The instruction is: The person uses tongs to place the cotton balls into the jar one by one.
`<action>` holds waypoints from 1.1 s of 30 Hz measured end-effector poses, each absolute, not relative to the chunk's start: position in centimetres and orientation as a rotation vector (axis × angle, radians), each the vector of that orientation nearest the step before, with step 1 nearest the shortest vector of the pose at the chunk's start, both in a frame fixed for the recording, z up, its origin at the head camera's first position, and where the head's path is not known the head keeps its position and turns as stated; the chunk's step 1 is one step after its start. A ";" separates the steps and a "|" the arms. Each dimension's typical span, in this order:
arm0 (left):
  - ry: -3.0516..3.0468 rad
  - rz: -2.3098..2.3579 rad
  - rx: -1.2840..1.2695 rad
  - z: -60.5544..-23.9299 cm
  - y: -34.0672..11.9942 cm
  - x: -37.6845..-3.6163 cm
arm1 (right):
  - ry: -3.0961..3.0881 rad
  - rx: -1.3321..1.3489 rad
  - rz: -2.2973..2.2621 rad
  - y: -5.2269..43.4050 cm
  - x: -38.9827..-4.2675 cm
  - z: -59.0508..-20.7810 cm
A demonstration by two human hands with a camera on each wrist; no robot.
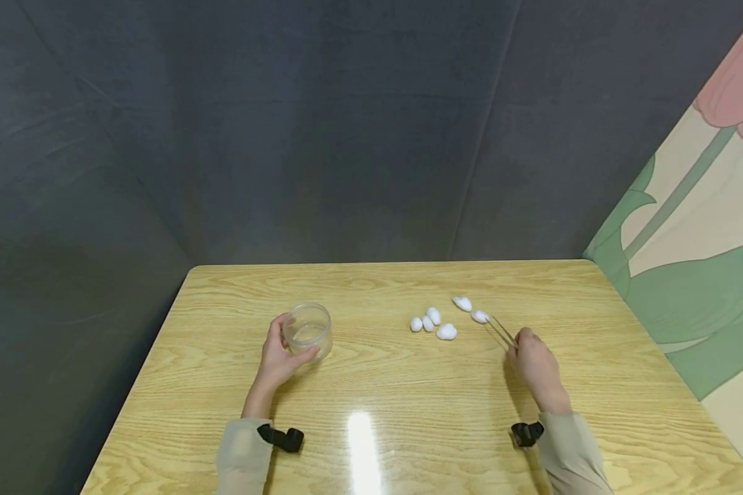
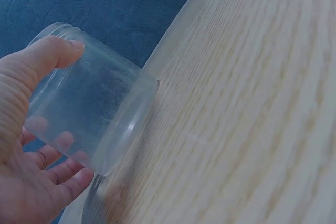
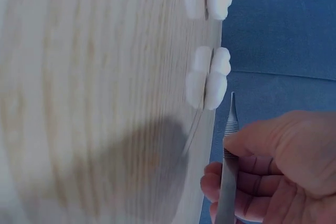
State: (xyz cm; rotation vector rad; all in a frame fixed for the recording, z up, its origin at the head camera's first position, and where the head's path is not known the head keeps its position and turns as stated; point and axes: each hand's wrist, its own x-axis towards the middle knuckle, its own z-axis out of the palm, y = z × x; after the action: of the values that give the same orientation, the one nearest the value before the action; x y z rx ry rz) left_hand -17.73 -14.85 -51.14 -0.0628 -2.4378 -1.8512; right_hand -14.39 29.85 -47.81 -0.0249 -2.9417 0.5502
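**Tweezer tips at the nearest cotton ball; jar steadied at left**

A pair of metal tweezers is pinched in the right hand, fingers and thumb curled round the shaft. The long axis runs from the hand up and leftward across the table, tips ending just beside a white cotton ball. Whether the tips are touching it cannot be told; in the right wrist view the point sits right next to the ball, tips seemingly together.

A second ball lies just beyond, and a cluster of four lies further left, between the two hands.

A clear empty jar is gripped by the left hand, thumb and fingers wrapped round its wall, well apart from the balls. The right hand is by far the nearer to them.
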 end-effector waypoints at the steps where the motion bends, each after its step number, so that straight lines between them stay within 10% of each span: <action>1: -2.436 -1.856 -0.063 -51.1 -14.8 -17.7 | -2.938 -0.016 0.546 29.8 -14.5 -47.9; 33: -2.458 -1.826 -0.057 -51.3 -14.6 -18.0 | -2.968 -0.028 0.436 29.4 -17.1 -47.2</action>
State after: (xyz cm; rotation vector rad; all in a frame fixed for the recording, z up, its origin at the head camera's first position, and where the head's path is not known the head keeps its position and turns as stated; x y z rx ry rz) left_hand -17.96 -14.58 -51.30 -0.0571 -2.4583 -1.8262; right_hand -17.10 29.41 -47.24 -0.0282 -2.9677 0.4363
